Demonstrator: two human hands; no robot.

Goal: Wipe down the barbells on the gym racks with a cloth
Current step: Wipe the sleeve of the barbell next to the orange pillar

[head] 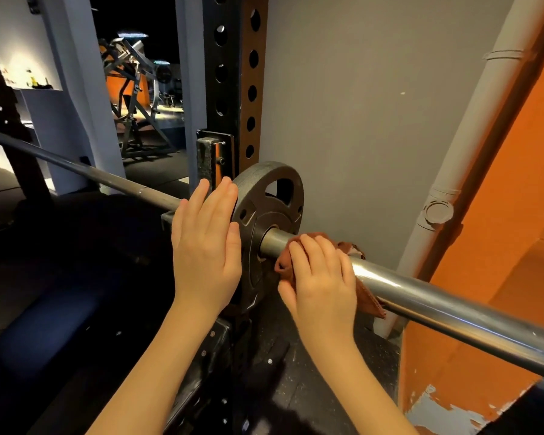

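Note:
A steel barbell (446, 304) runs from the far left to the lower right, resting on the rack hook. A dark iron weight plate (269, 215) sits on its sleeve. My right hand (322, 277) grips a brown cloth (369, 296) wrapped around the sleeve just right of the plate. My left hand (206, 243) is flat with fingers straight, its palm against the inner face of the plate, holding nothing. The thin shaft (85, 169) of the bar stretches away to the left.
The black and brown rack upright (233, 73) with holes stands behind the plate. A grey wall with a white pipe (459, 158) and an orange wall (522, 196) lie to the right. A dark padded bench (60, 309) is below left. Other gym machines (132, 89) stand far back.

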